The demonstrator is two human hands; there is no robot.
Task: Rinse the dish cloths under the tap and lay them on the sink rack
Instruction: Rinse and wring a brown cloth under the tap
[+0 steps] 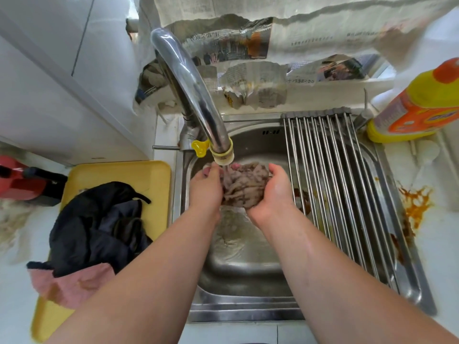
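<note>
Dish cloth (244,188) under tap (196,100); rack (332,184) beside, detergent bottle (417,103) beyond.

Yellow plastic bottle with orange label (417,105): cut off by the right edge, label print blurred. Red and black object (15,180): cut off by the left edge, kind unclear. Newspaper sheets (248,40): print too small to read. Bunched greyish-pink dish cloth (244,187): both sides covered by the left hand (205,187) and right hand (272,192), palms unseen.
</note>
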